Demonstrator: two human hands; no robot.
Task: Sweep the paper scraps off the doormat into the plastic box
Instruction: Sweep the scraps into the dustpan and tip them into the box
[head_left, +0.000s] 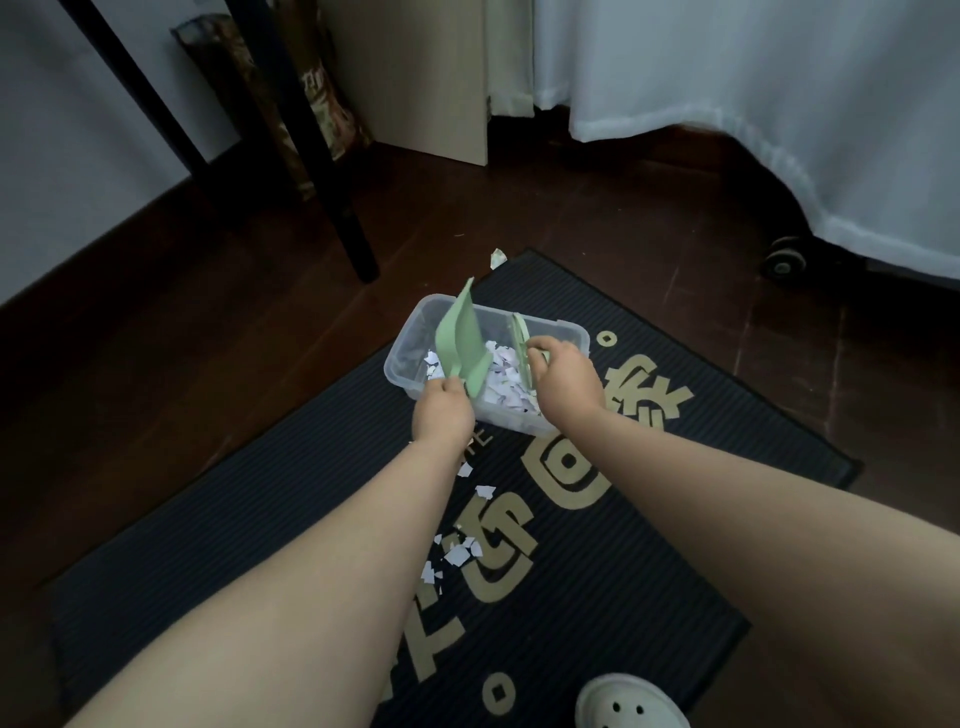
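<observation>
1. The dark wood floor (182, 338) fills the room. A white cloth (779, 104) hangs at the far right over a small caster wheel (784, 260).
2. The black ribbed doormat (311, 467), with gold characters, lies at an angle on the floor.
3. The clear plastic box (402, 358) sits on the doormat near its far left edge.
4. A pale green dustpan (460, 338) stands steeply over the left half of the box.
5. The left hand (441, 413) has its fingers curled round the dustpan's lower end.
6. The right hand (563, 376) grips a green brush (522, 348), which stands edge-on over the right half of the box.
7. A light shoe (628, 701) shows at the doormat's near edge.
8. A heap of paper scraps (506, 382) lies inside the box.
9. More loose scraps (460, 556) lie scattered on the doormat between the forearms.
10. One stray scrap (497, 257) lies on the floor just past the doormat's far corner.
</observation>
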